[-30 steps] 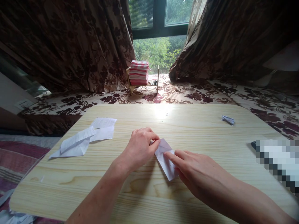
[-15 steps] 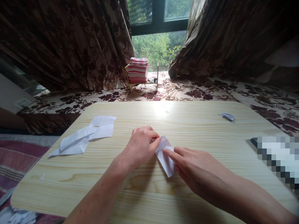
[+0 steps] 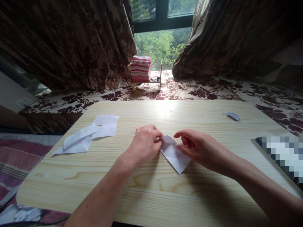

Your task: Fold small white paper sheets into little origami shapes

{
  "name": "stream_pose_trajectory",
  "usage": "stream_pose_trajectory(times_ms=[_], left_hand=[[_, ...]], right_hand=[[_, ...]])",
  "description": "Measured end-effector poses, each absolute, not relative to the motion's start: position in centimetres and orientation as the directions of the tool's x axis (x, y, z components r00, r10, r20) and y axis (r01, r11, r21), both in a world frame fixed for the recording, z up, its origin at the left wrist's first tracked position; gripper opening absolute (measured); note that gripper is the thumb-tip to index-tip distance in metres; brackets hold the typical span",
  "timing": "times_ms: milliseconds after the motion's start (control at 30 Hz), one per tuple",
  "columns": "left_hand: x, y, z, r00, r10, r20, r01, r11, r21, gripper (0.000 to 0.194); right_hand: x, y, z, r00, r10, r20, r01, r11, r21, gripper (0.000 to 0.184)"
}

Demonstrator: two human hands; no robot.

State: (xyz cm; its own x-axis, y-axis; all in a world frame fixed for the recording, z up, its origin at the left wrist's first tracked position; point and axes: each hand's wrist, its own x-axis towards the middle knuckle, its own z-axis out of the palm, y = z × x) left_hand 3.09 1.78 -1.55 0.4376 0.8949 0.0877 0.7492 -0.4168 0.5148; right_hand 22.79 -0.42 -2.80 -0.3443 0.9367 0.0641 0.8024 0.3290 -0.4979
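Note:
A folded piece of white paper (image 3: 176, 157) lies slanted on the wooden table, one corner pointing toward me. My left hand (image 3: 148, 140) pinches its upper left corner between thumb and fingers. Just above the paper's right side is my right hand (image 3: 197, 145), its index finger lifted and apart from the thumb. The thumb tip overlaps the paper's right edge; whether it presses there I cannot tell. The other right fingers are curled and partly hidden.
Several white paper pieces (image 3: 79, 138) lie at the table's left. A small folded paper (image 3: 233, 116) sits at the far right, and a dark-edged pixelated object (image 3: 281, 160) at the right edge. Beyond the table (image 3: 132, 108), pink-striped folded cloths (image 3: 140, 69) are stacked on a small rack.
My right index finger has lifted off the paper, and the right hand has shifted up and right. The paper now shows wider, its near corner farther right. My left hand keeps its pinch.

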Motion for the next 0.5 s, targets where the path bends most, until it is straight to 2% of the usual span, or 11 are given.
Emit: stream_pose_trajectory(times_ms=[133,500], left_hand=[[3.18,1.78,-1.88,0.432,0.895,0.113,0.757,-0.428,0.493,0.019],[3.51,1.74,-2.6,0.382,0.906,0.182,0.803,-0.423,0.421,0.013]], right_hand=[[22.08,-0.5,-2.82,-0.332,0.943,0.023,0.795,0.292,-0.531,0.012],[21.85,-0.68,-2.45,-0.37,0.929,-0.003,0.808,0.32,-0.496,0.008]])
